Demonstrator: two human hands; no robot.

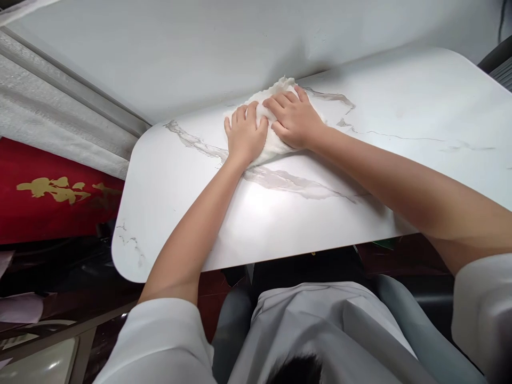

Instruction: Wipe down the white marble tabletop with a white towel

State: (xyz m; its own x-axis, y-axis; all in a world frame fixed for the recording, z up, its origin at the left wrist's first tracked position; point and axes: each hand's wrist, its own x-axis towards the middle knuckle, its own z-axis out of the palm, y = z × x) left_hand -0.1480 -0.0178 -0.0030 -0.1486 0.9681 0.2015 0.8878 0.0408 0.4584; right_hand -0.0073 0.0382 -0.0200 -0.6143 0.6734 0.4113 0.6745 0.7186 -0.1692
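At the far edge of the table (400,106), a crumpled cloth (274,145)

White surface, grey-brown veining, rounded corners. Beyond the far edge, a pale wall (192,48); off the left edge, a red panel (40,218) with gold markings. White, creased cloth, ragged along the side toward the wall. Palm down on it, side by side: left hand (247,136) and right hand (295,116), fingers extended and slightly parted; cannot tell whether pinching any fold.

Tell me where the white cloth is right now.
In the head view, the white cloth is at upper centre, on the marble-patterned table by its far edge, beneath the left hand and the right hand.
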